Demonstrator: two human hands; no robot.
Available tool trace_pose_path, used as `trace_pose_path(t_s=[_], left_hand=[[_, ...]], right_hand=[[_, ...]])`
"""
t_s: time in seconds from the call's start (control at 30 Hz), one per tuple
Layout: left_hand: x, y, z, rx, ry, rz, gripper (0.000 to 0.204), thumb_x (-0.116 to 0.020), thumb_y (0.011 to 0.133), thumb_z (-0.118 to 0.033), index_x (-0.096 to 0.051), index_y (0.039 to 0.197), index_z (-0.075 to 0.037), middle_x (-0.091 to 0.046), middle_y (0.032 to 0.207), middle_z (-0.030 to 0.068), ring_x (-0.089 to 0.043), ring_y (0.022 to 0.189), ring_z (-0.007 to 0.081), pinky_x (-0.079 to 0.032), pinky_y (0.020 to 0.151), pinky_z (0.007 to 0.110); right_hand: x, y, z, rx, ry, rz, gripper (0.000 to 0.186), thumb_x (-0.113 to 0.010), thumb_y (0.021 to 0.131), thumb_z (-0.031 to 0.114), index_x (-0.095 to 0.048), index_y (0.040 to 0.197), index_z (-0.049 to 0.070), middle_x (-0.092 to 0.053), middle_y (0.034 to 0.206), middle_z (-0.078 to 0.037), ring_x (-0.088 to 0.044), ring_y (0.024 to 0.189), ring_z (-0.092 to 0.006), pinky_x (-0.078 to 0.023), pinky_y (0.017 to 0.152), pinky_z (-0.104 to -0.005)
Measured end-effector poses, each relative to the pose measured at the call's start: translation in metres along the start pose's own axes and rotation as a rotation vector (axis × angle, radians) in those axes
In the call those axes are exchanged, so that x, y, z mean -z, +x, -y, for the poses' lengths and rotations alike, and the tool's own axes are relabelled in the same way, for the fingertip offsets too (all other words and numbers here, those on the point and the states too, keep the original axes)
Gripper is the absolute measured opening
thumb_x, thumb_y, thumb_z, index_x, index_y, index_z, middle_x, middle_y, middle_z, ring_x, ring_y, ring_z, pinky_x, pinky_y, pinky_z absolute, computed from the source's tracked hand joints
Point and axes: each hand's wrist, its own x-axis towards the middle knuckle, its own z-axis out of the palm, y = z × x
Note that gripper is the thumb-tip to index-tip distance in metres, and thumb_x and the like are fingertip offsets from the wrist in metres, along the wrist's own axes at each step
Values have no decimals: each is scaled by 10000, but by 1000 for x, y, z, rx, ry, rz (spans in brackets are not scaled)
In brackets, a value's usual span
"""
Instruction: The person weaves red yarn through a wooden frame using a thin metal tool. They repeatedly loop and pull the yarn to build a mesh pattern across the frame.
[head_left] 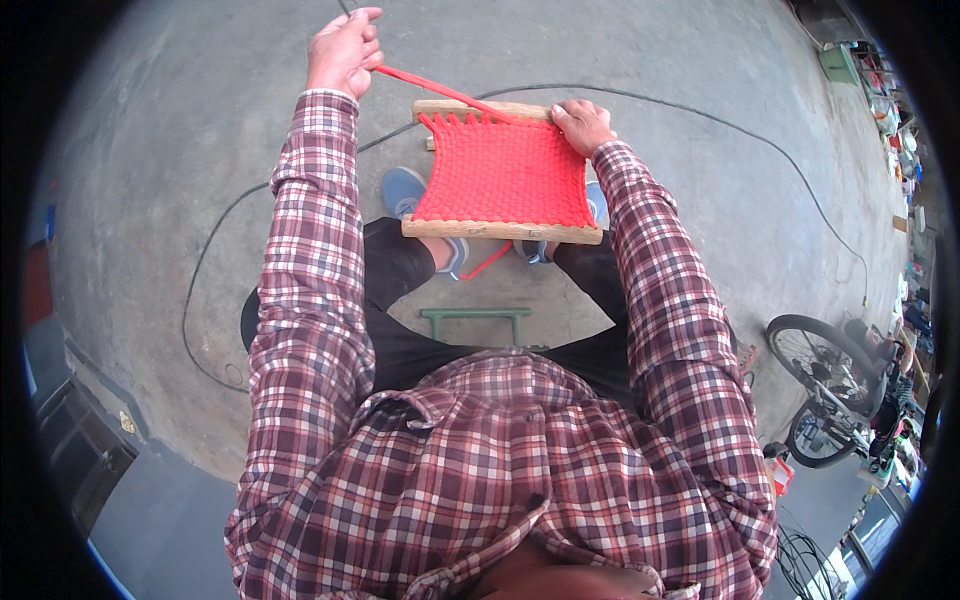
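A small wooden stool with a woven red cord seat stands between my feet; wooden rails run along its near and far edges. From the far rail a length of red cord stretches taut up to the left. My left hand is raised beyond the stool's far left corner, closed on that cord. A thin dark rod pokes out above its fingers, partly cut off by the picture's edge. At the far right corner my right hand grips the wooden rail, thumb over the top and other fingers partly hidden.
A long dark cable curves across the grey concrete floor behind the stool. A loose red cord end hangs by my shoes. Close to my legs is a green metal frame. A bicycle and assorted clutter are at the right.
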Motion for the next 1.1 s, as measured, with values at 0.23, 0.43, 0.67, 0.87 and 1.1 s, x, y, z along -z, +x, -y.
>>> trace_pose_path(t_s=[0.23, 0.43, 0.67, 0.87, 1.1], left_hand=[[-44, -52, 52, 316, -174, 215, 154, -473, 941, -151, -517, 1007, -19, -415, 635, -11, -333, 460, 70, -287, 419, 216], [-119, -42, 44, 236, -53, 396, 182, -498, 934, -162, -560, 994, -2, -547, 672, 24, -492, 527, 97, -413, 480, 222], [-123, -37, 43, 102, 477, 418, 205, -565, 866, -182, -640, 778, -12, -624, 687, 48, -564, 630, 104, -458, 555, 263], [-82, -18, 61, -77, 576, 296, 228, -559, 885, -222, -641, 876, -9, -617, 707, 36, -549, 586, 101, -462, 539, 270], [-33, -49, 131, -48, 890, 56, 218, -642, 803, -223, -669, 909, -35, -681, 881, 147, -657, 863, 264, -516, 765, 349]], right_hand=[[19, 7, -10, 29, 423, 125, 602, -375, 904, 512, -476, 1295, 66, -448, 1355, -159, -385, 1267, -340, -297, 1051, -454], [70, -37, 61, 423, 1070, -26, 403, -466, 959, 315, -505, 1220, 11, -584, 1114, -121, -551, 1030, -216, -437, 907, -366], [74, -24, 87, 313, 1352, 50, 214, -481, 954, 159, -542, 1043, -25, -520, 787, -19, -474, 653, -95, -444, 661, -238], [66, -16, 68, 149, 994, -32, 219, -516, 931, 133, -604, 1032, -40, -501, 637, 14, -382, 501, -35, -295, 447, -201], [55, -22, 38, 173, 266, -67, 242, -586, 795, 194, -688, 899, 2, -674, 782, -169, -649, 709, -227, -512, 653, -337]])
